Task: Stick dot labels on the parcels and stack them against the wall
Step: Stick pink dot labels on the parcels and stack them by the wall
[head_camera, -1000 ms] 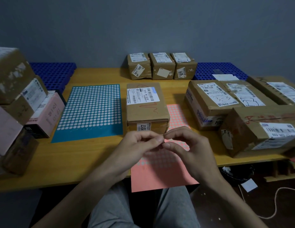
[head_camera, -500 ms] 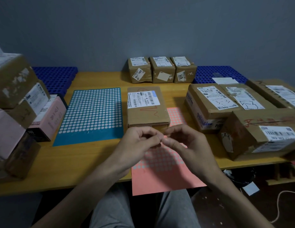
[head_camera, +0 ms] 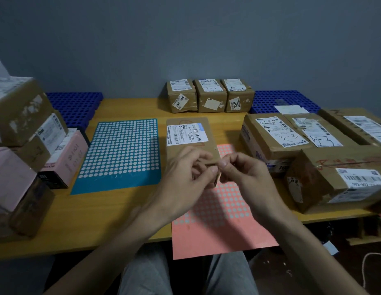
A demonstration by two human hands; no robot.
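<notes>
Dot label likely flimsy and tacky, so hold by its edge; left hand [head_camera: 185, 177] and right hand [head_camera: 247, 179] pinch together, can't tell on what.

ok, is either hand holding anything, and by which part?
Cannot tell: left hand and right hand pinch fingertips together over the middle parcel; whatever's between is hidden.
</notes>
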